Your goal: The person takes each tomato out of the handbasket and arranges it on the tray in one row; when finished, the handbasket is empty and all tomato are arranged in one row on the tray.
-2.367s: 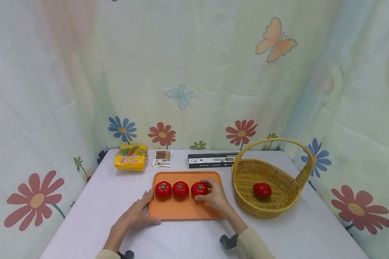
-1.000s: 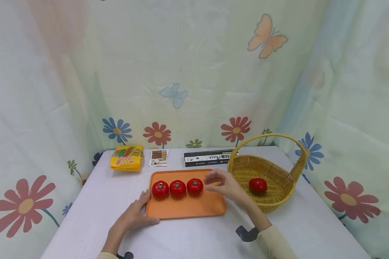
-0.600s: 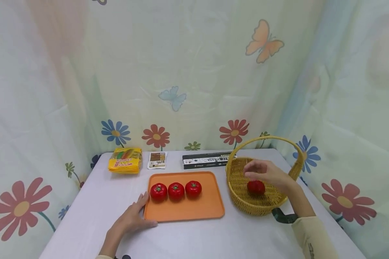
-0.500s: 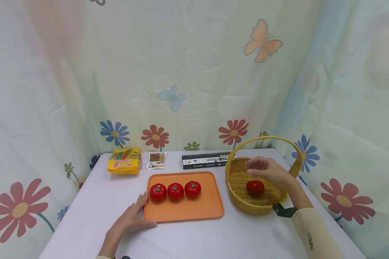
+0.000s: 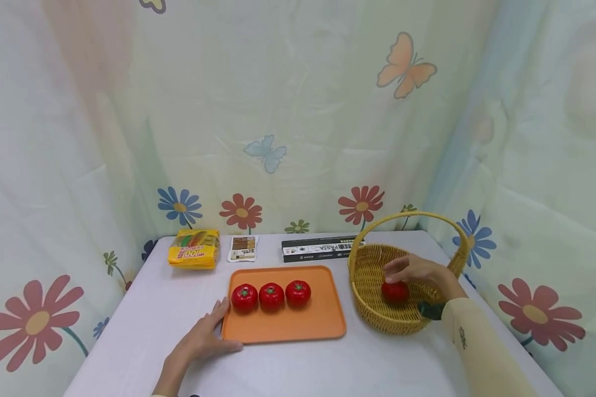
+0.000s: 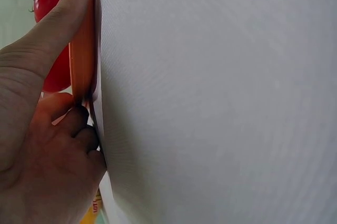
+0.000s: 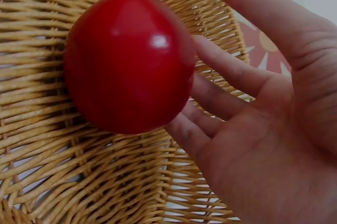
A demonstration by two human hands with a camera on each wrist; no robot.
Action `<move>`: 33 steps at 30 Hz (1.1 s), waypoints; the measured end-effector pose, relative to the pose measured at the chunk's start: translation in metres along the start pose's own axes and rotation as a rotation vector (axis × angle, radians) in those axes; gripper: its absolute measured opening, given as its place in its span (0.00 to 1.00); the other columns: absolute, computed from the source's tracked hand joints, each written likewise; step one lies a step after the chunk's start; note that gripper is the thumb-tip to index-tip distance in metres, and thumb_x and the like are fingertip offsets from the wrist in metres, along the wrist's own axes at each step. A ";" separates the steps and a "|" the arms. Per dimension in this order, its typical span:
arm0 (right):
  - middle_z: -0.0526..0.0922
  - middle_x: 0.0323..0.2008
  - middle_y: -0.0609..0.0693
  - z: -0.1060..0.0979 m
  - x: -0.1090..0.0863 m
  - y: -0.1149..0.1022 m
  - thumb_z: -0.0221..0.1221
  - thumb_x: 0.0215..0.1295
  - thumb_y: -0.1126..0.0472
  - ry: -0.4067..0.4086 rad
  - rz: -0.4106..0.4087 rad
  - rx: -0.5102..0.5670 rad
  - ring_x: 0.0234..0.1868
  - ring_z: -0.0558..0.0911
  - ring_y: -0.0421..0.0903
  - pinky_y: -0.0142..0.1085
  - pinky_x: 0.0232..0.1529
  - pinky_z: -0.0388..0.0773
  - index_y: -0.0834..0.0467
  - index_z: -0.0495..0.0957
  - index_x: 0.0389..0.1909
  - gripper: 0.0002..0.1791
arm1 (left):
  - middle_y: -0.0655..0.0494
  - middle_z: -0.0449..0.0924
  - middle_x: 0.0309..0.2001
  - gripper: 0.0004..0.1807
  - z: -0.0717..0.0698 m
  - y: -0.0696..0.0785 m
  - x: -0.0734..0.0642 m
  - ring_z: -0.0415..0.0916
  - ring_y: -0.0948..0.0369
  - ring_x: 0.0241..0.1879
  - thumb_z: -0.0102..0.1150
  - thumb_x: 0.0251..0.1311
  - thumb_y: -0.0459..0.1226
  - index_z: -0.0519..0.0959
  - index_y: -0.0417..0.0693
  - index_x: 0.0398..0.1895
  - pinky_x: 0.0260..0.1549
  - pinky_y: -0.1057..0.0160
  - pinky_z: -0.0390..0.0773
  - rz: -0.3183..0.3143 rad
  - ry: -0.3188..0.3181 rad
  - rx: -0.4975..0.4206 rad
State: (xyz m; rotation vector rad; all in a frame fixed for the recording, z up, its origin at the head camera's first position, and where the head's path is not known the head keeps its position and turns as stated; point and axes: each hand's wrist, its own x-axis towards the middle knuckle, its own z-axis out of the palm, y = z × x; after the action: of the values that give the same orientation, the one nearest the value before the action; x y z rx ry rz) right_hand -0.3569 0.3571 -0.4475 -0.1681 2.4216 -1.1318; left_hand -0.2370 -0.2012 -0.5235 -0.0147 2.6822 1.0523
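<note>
A round red tomato (image 5: 395, 293) lies in the yellow wicker basket (image 5: 387, 326) on the right. Over it reaches my right hand (image 5: 416, 269), its fingers spread. In the right wrist view the fingers extend behind the tomato, while the thumb stands well apart from it; whether the fingertips touch cannot be told. Three tomatoes, a left one (image 5: 244, 298), a middle one (image 5: 271, 296) and a right one (image 5: 298, 293), form a row on the orange tray (image 5: 323, 320). My left hand (image 5: 203, 336) rests against the tray's near left corner, thumb along the front edge, fingers by the left side.
Along the table's back stand a yellow packet (image 5: 194, 249), a small white-and-brown sachet (image 5: 243, 248) and a black pasta box (image 5: 318, 249). The basket's tall handle (image 5: 417, 214) arches above it. A flowered curtain (image 5: 298, 110) encloses the white table (image 5: 288, 369).
From beside the right tray tomato, which was released, my right hand has moved rightward into the basket and lowered to the tomato there. My left hand has stayed at the tray.
</note>
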 end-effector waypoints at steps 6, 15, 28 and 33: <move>0.80 0.65 0.66 0.002 -0.003 0.013 0.76 0.65 0.56 -0.035 -0.031 0.019 0.66 0.76 0.64 0.57 0.68 0.80 0.69 0.76 0.70 0.37 | 0.37 0.50 0.86 0.71 0.000 0.000 0.000 0.43 0.33 0.84 0.89 0.42 0.55 0.55 0.49 0.88 0.78 0.27 0.50 0.005 0.005 0.000; 0.84 0.64 0.66 0.010 -0.003 0.021 0.73 0.68 0.63 -0.006 -0.118 0.079 0.63 0.83 0.58 0.53 0.65 0.84 0.70 0.77 0.69 0.31 | 0.37 0.51 0.86 0.70 0.002 -0.001 0.000 0.44 0.35 0.85 0.89 0.43 0.54 0.55 0.49 0.88 0.79 0.28 0.49 0.016 0.001 -0.004; 0.83 0.62 0.65 0.016 -0.003 0.012 0.77 0.64 0.60 0.059 -0.050 -0.021 0.62 0.79 0.63 0.54 0.63 0.85 0.67 0.80 0.67 0.33 | 0.38 0.50 0.86 0.71 0.005 -0.002 0.002 0.43 0.34 0.84 0.89 0.43 0.55 0.55 0.50 0.88 0.79 0.28 0.49 0.007 -0.001 -0.006; 0.83 0.62 0.64 0.016 -0.002 0.012 0.78 0.63 0.60 0.065 -0.059 -0.020 0.62 0.79 0.61 0.53 0.63 0.86 0.66 0.82 0.66 0.32 | 0.38 0.49 0.86 0.70 0.001 0.000 -0.001 0.43 0.33 0.84 0.89 0.43 0.54 0.55 0.51 0.88 0.79 0.27 0.49 -0.004 0.005 -0.005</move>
State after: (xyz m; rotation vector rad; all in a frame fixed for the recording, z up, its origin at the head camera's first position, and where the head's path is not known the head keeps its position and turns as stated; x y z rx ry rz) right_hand -0.3471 0.3547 -0.4647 -0.2132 2.5008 -1.1557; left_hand -0.2360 -0.2008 -0.5244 -0.0238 2.6830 1.0595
